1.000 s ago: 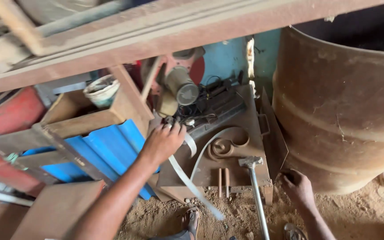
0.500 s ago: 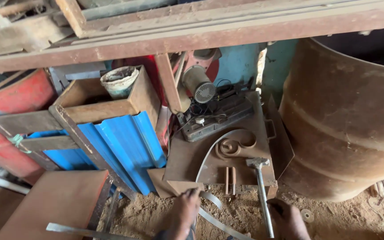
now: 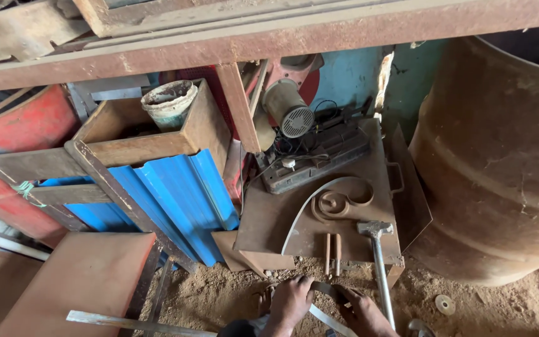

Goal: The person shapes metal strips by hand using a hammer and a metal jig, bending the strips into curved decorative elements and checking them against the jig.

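My left hand (image 3: 289,301) and my right hand (image 3: 362,313) are low at the bottom edge, over sandy ground. Both close on a thin, curved flat metal strip (image 3: 323,288) that bends between them and runs down toward the lower edge. Just beyond my hands lies a rusty steel plate (image 3: 263,218). On it rest a scrolled iron piece (image 3: 342,201), two short rods (image 3: 332,251) and a hammer (image 3: 378,256) whose handle points toward my right hand.
A large rusty barrel (image 3: 500,168) stands at the right. Blue corrugated sheet (image 3: 169,193) leans at the left under a wooden box (image 3: 202,128) holding a pot (image 3: 169,102). A motor (image 3: 289,113) and a dark tool sit behind the plate. A rusty beam (image 3: 282,37) runs overhead.
My left hand has drawn back from the blue sheet and plate down to the sand. Both hands now meet on the metal strip at the bottom of the view.
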